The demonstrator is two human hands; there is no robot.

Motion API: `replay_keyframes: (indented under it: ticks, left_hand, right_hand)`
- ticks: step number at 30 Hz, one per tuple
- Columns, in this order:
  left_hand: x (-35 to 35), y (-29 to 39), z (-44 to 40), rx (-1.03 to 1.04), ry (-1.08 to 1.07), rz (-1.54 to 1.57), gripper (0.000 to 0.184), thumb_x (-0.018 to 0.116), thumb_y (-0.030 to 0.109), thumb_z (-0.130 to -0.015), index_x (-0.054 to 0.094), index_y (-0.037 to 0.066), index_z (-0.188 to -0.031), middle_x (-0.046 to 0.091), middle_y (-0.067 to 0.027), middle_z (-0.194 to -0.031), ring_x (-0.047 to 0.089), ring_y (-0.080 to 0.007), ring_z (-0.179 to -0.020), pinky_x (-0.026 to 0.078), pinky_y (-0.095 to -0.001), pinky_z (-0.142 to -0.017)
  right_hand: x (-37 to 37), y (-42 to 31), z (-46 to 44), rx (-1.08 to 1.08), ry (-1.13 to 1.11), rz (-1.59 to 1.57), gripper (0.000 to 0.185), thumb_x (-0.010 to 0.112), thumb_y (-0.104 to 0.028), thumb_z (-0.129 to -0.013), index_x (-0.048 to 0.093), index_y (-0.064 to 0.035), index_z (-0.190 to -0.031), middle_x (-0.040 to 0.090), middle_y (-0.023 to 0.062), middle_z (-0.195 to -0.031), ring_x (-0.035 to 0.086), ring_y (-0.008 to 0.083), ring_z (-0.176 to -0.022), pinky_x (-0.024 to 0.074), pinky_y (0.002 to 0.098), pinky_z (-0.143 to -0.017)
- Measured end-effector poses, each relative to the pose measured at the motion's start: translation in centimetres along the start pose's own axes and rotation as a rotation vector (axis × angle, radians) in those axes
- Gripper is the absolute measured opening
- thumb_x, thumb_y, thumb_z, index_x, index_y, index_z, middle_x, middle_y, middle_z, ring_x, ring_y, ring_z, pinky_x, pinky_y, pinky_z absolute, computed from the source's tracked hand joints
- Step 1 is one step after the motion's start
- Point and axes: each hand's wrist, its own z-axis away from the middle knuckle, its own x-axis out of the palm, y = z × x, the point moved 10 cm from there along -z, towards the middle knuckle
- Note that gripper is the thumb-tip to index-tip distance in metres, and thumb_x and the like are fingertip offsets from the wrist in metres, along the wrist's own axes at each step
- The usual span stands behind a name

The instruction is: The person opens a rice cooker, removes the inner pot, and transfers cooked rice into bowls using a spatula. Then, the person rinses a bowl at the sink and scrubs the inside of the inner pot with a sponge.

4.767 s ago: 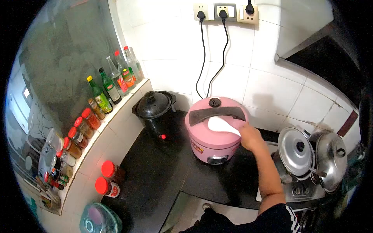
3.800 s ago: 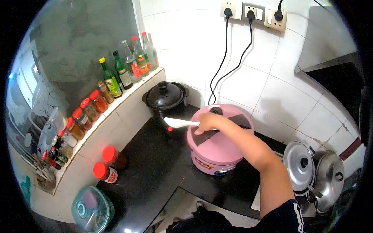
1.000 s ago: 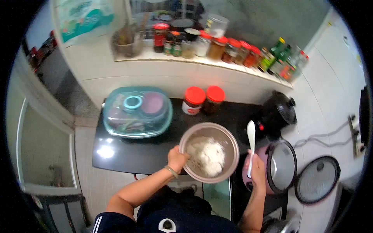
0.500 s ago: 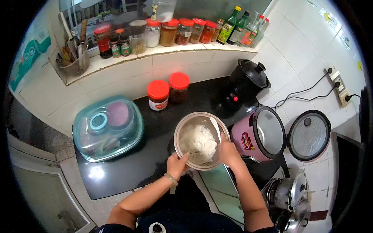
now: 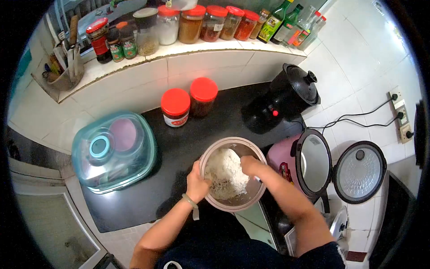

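Plainly, from my remote seat, I see a teal box with a clear lid at the left end of the black bench, then two red-capped jars side by side near the low tiled wall. Next comes the left hand, a bangle on its wrist, clamped on the left rim of a round inner pot — I cannot tell whether its base touches the bench. White rice is heaped inside, where the right hand reaches in, curled around a white paddle that is mostly hidden. Farther right, a black lidded pot stands toward the back — and just beside the inner pot sits a pink rice cooker, its round lid swung open. Black cords reach wall sockets at far right.
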Motion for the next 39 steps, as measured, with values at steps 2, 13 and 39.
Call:
replay_keyframes:
  ticks: [2, 13, 39]
  left_hand:
    - [-0.1, 0.3, -0.2, -0.004, 0.017, 0.015, 0.055, 0.054, -0.008, -0.066, 0.045, 0.002, -0.119, 0.060, -0.0185, -0.104, 0.059, -0.0299, -0.099, 0.044, -0.0332, -0.085]
    - [-1.4, 1.5, -1.3, 0.056, 0.126, -0.025, 0.050, 0.052, -0.009, -0.064, 0.052, 0.003, -0.113, 0.062, -0.0168, -0.098, 0.061, -0.0282, -0.092, 0.046, -0.0320, -0.081]
    - [-1.9, 1.2, -1.6, 0.032, 0.188, -0.167, 0.040, 0.061, -0.001, -0.066, 0.053, 0.004, -0.105, 0.063, -0.0183, -0.088, 0.062, -0.0325, -0.085, 0.048, -0.0353, -0.074]
  right_hand:
    - [0.7, -2.3, -1.4, -0.255, -0.149, 0.294, 0.019, 0.050, 0.001, -0.075, 0.058, 0.0167, -0.079, 0.060, 0.0305, -0.070, 0.063, 0.0350, -0.057, 0.0507, 0.0401, -0.048]
    - [5.1, -5.5, -0.7, -0.374, -0.359, 0.084, 0.013, 0.049, 0.000, -0.076, 0.055, 0.0108, -0.077, 0.058, 0.0225, -0.067, 0.060, 0.0310, -0.059, 0.0476, 0.0397, -0.051]
    - [1.4, -6.6, -5.7, -0.310, -0.444, 0.376, 0.019, 0.056, -0.011, -0.074, 0.062, 0.0053, -0.082, 0.063, 0.0206, -0.079, 0.061, 0.0304, -0.067, 0.0478, 0.0408, -0.060]
